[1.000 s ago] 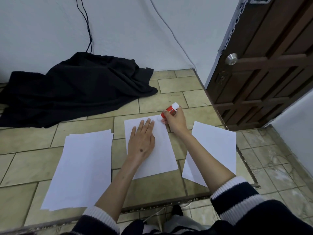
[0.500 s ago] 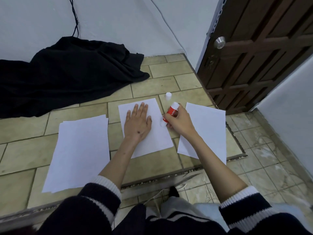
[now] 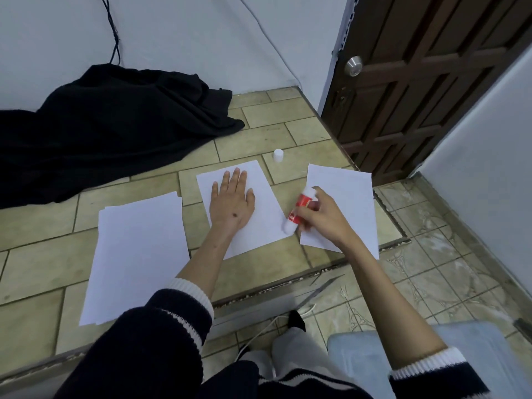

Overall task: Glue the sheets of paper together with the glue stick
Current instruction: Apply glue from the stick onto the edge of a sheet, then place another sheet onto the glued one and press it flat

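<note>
A white sheet (image 3: 264, 214) lies in the middle of the tiled floor. My left hand (image 3: 232, 203) presses flat on it with straight fingers. My right hand (image 3: 319, 216) grips a red and white glue stick (image 3: 299, 210), tilted, its lower white end at the sheet's right edge near the bottom corner. The stick's white cap (image 3: 278, 155) stands on the tile just beyond the sheet. Another single sheet (image 3: 348, 191) lies to the right, partly under my right hand. A stack of sheets (image 3: 138, 254) lies to the left.
A black cloth (image 3: 109, 131) is heaped against the white wall at the back left, with a dark cable (image 3: 115, 33) hanging above it. A brown wooden door (image 3: 426, 82) with a metal knob stands at the right. A step edge (image 3: 288, 283) runs below the sheets.
My right hand has drawn the glue stick down the middle sheet's right edge, from the top corner to near the bottom. The left hand stays flat on the sheet. The cap now shows on the tile.
</note>
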